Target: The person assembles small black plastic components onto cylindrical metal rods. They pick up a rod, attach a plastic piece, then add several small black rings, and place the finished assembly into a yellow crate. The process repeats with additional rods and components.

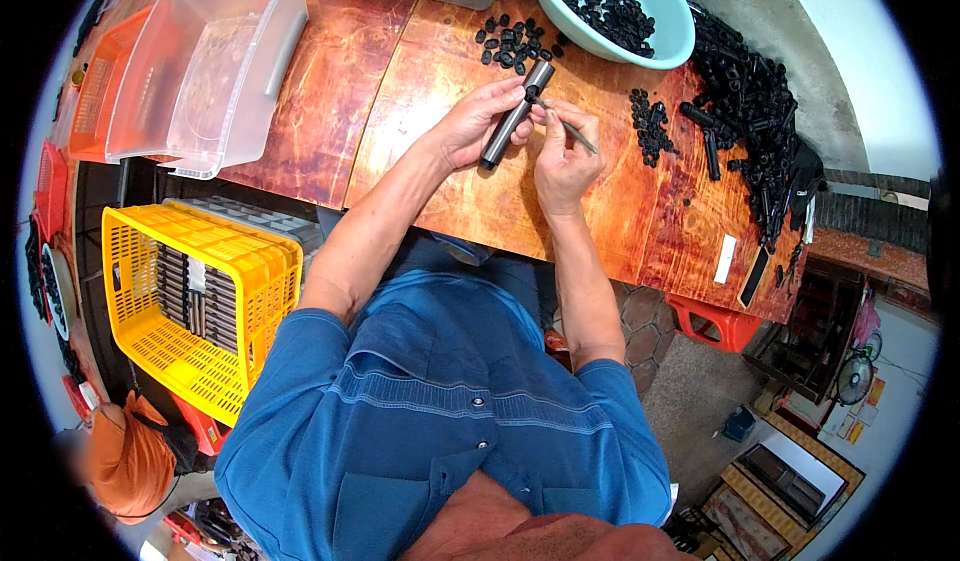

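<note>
My left hand (472, 124) is closed around a dark grey metal tube (508, 133), held at a slant above the wooden table (390, 111). The tube has black ends and a dark notch or joint partway along. In my right hand (566, 169) is a thin metal rod-like tool (580, 139), pinched between thumb and fingers. Its tip points at the dark notch; whether it touches cannot be made out. Beyond my hands, small black oval parts (518, 43) lie loose on the wood.
A pale green bowl (684, 49) of black parts stands at the far right. Black tubular pieces (745, 91) heap along the right edge, near a smaller cluster of black parts (650, 131). At left are a clear bin (285, 71) and a yellow crate (180, 366) holding tubes.
</note>
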`<state>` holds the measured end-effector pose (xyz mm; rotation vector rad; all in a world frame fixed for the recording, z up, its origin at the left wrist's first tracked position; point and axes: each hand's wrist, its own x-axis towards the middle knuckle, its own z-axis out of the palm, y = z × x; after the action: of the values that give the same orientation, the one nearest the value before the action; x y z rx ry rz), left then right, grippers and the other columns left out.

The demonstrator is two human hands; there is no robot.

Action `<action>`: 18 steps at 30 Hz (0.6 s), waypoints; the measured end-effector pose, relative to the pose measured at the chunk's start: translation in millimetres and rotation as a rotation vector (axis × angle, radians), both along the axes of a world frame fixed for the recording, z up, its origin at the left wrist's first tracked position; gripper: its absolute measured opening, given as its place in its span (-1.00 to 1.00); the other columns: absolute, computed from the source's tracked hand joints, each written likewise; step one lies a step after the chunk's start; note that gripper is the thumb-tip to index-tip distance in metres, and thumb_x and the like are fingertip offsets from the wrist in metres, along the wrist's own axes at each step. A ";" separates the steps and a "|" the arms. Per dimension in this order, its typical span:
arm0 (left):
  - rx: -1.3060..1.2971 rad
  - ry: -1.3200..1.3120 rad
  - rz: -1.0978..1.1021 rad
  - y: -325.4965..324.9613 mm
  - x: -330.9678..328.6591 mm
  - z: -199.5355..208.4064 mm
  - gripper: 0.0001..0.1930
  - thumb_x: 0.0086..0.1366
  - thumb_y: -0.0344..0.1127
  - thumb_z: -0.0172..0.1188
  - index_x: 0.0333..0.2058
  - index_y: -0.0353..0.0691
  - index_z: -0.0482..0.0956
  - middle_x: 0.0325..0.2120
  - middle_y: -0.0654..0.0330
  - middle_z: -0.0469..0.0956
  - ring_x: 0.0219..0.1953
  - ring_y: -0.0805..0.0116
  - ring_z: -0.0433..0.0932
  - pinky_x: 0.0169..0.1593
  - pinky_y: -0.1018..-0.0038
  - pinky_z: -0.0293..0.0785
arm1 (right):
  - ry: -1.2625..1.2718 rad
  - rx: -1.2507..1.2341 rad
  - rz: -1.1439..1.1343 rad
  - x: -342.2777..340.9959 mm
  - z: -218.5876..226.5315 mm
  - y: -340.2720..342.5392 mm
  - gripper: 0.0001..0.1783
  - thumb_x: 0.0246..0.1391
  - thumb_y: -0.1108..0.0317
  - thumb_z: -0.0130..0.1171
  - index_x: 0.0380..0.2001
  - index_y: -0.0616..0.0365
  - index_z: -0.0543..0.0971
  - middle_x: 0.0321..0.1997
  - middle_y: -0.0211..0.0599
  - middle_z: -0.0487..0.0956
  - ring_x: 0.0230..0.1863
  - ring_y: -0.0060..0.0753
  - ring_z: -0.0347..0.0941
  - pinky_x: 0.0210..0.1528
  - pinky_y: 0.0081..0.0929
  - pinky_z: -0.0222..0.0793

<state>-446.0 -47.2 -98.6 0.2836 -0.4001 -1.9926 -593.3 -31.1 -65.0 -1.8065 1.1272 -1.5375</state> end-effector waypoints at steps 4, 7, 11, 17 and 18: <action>0.037 0.007 0.013 0.4 2.0 2.8 -0.66 0.52 -0.25 0.03 0.15 -0.28 0.37 -0.28 0.12 0.57 -0.39 0.42 0.57 -0.35 0.58 0.57 | -0.008 -0.027 0.032 2.8 0.2 -2.1 -0.93 0.25 0.67 0.10 -0.23 0.33 0.47 -0.10 -0.01 0.63 -0.18 -0.30 0.69 -0.14 -0.44 0.64; 0.037 -0.003 0.018 -0.7 2.3 1.8 -0.68 0.53 -0.24 0.01 0.12 -0.31 0.39 -0.27 0.10 0.57 -0.40 0.42 0.58 -0.36 0.58 0.59 | -0.010 -0.045 -0.005 2.4 -2.9 -5.4 -0.92 0.22 0.64 0.16 -0.26 0.29 0.48 -0.19 -0.08 0.67 -0.23 -0.33 0.71 -0.26 -0.48 0.62; 0.087 -0.027 0.019 0.1 1.7 3.5 -0.70 0.53 -0.25 0.00 0.10 -0.31 0.41 -0.27 0.09 0.57 -0.39 0.41 0.59 -0.36 0.57 0.60 | -0.059 0.025 0.009 0.7 0.2 -6.4 -0.93 0.24 0.63 0.15 -0.26 0.29 0.48 -0.21 -0.11 0.66 -0.24 -0.35 0.70 -0.25 -0.48 0.62; 0.081 -0.012 -0.063 -5.7 5.0 -9.8 -0.63 0.54 -0.22 -0.05 0.19 -0.28 0.38 -0.23 0.14 0.57 -0.38 0.43 0.56 -0.33 0.55 0.56 | -0.107 -0.098 -0.045 -3.2 10.2 3.2 -0.96 0.26 0.60 0.13 -0.25 0.29 0.48 -0.18 -0.11 0.62 -0.30 -0.39 0.67 -0.25 -0.52 0.59; 0.080 0.008 -0.094 -6.8 6.6 -14.2 -0.61 0.54 -0.20 -0.06 0.22 -0.27 0.37 -0.22 0.16 0.56 -0.38 0.44 0.55 -0.33 0.54 0.56 | -0.074 -0.086 -0.075 -12.9 12.7 3.5 -0.96 0.27 0.60 0.12 -0.24 0.28 0.49 -0.17 -0.11 0.61 -0.30 -0.40 0.66 -0.26 -0.53 0.58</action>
<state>-439.5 -54.0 -112.9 0.3118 -0.3346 -2.1048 -606.2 -27.6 -52.3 -1.7656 1.1212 -1.7060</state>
